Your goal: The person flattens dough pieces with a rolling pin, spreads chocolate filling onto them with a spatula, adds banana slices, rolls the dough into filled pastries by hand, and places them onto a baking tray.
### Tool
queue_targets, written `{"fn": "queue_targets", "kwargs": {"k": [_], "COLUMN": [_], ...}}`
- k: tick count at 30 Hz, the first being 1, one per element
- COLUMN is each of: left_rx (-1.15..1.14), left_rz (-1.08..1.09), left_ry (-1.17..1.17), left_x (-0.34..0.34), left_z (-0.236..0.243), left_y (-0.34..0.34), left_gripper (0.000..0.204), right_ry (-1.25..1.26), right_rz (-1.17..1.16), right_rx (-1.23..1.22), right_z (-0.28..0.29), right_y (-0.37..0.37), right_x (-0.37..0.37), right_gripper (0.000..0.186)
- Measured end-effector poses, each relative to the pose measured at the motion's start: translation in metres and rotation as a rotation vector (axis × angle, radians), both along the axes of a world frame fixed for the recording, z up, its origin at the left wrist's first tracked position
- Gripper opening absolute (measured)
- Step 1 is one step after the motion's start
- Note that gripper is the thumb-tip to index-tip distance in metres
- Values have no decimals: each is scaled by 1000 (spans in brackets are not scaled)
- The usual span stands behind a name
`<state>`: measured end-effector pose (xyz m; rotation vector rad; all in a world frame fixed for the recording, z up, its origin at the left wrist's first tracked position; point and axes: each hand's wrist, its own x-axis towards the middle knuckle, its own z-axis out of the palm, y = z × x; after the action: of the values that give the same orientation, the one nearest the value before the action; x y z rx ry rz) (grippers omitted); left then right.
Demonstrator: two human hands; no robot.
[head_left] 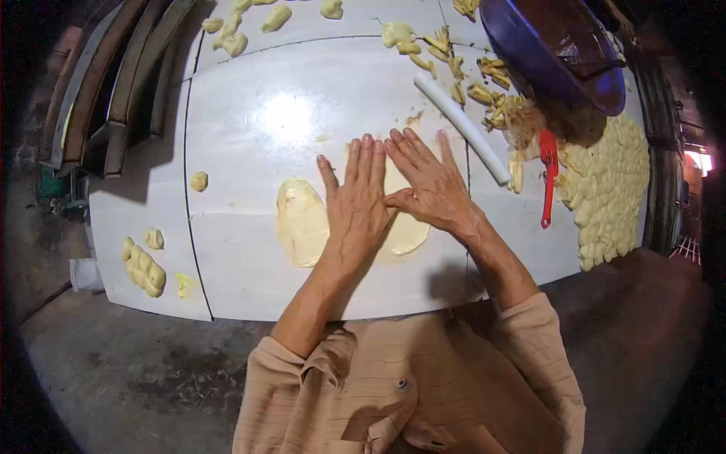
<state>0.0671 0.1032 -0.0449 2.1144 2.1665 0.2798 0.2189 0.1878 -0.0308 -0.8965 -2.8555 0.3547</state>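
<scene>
My left hand (359, 193) lies palm down with its fingers stretched out, partly over a flattened oval of pale dough. The left part of that dough (299, 227) shows beside the wrist. Close against it, my right hand (432, 185) is also palm down, fingers extended and thumb touching the left hand. From under the right hand comes the near end of flattened dough (410, 236); whether it joins the left piece is hidden. Both hands press flat and grip nothing. A white rolling pin (463, 127) rests diagonally just beyond the right hand.
At right lie a red plastic utensil (548, 181), many small dough pieces (609, 193) and yellowish strips (495, 106). A purple basin (522, 53) stands at far right. Dough lumps (144, 268) sit at near left, others (234, 44) at far left. Long metal trays (125, 83) flank the table's left side.
</scene>
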Motion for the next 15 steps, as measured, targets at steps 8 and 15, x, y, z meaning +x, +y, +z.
{"fn": "queue_targets", "kwargs": {"k": [8,15], "left_rx": [5,-36], "left_rz": [18,57], "left_ry": [-50,25], "left_x": [-11,-100], "left_z": [9,16], "left_y": [-14,-73], "left_gripper": [85,78], "right_ry": [-29,163], "right_rz": [-93,9], "right_rx": [-22,-37], "right_z": [6,33], "right_y": [-8,-37], "right_x": [0,-42], "right_gripper": [82,77]}}
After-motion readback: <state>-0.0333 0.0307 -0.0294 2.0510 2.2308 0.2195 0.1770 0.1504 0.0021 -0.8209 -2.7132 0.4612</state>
